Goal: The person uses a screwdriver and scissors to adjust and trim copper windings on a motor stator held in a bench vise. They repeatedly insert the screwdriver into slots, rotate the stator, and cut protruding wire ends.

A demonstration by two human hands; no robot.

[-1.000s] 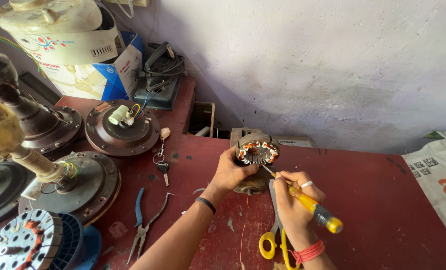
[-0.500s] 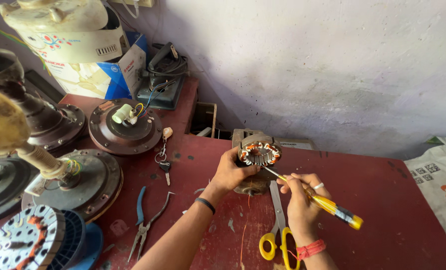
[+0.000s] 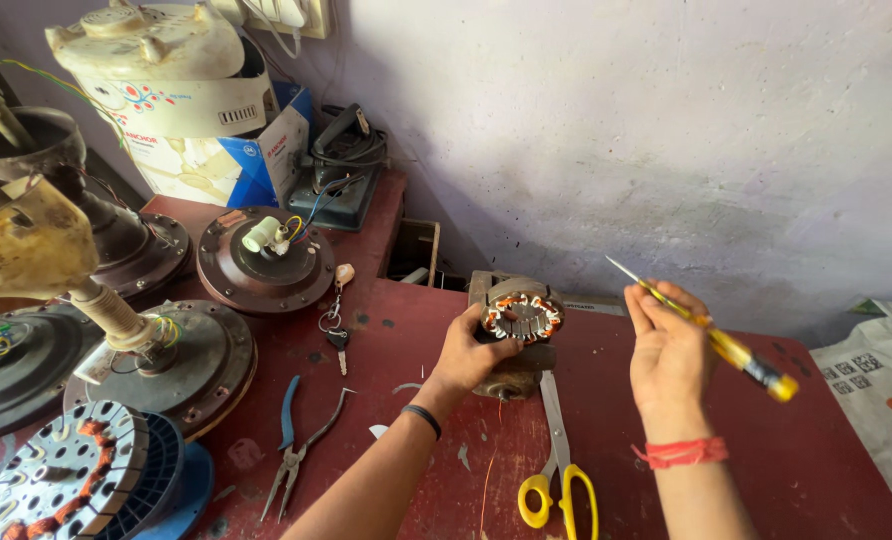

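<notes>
Your left hand (image 3: 469,352) is closed around the side of the motor stator (image 3: 522,318), which rests on a block at the back of the red table (image 3: 826,470). Your right hand (image 3: 668,352) is closed on the yellow screwdriver (image 3: 711,333), lifted away to the right. I think the sharp tip may scratch the copper windings if it slips, and the stator may tip, because only one hand keeps it.

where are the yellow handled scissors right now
In the head view, the yellow-handled scissors lie on the red table at bottom centre, between the person's forearms, just below the round copper-wound stator.
</notes>
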